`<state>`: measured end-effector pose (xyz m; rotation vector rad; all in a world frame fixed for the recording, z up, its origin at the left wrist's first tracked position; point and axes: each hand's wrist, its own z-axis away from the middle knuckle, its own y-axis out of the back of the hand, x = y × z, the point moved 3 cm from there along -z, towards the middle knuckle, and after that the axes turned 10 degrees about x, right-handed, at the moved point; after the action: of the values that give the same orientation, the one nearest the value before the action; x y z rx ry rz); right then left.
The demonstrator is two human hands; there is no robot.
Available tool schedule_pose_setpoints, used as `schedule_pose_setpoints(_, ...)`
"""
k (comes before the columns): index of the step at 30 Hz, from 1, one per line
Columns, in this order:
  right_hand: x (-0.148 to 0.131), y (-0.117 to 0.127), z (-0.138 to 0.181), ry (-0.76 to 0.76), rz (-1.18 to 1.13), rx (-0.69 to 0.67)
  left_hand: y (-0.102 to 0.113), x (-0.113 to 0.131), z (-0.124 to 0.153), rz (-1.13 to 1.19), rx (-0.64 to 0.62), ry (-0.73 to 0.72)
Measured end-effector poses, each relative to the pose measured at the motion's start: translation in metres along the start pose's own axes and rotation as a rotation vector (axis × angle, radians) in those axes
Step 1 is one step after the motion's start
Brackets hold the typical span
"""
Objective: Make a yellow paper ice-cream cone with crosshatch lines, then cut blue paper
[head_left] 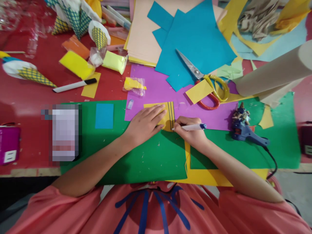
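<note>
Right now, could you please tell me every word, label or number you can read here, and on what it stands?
No text can be read.
On the purple box: a white patch, too small to read.
On the pixelated rectangle: blurred out.
On the pen in the right hand: no print visible.

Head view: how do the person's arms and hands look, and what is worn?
The left hand and right hand are bare: no gloves, rings or watch visible. Forearms uncovered; short sleeves of a coral-pink shirt with dark blue lines on the chest.
</note>
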<state>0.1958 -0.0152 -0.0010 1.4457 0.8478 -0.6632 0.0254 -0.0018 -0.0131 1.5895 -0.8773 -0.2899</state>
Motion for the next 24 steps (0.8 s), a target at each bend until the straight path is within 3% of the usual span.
schedule_pose_setpoints(14,-0.001,0.001,0.0,0.007,-0.041,-0.072,-0.001,0.0,0.001,-0.02,0.02,-0.018)
schedule_pose_setpoints(17,0.001,0.003,-0.001,-0.106,-0.184,-0.084,-0.001,0.0,0.001,-0.03,0.014,-0.022)
schedule_pose_setpoints(21,0.014,0.009,-0.007,-0.405,-0.495,0.037,-0.001,-0.001,0.001,-0.001,-0.008,0.001)
schedule_pose_setpoints(24,0.019,0.012,-0.019,-0.447,-0.6,0.093,-0.002,-0.001,0.001,0.027,-0.013,0.018)
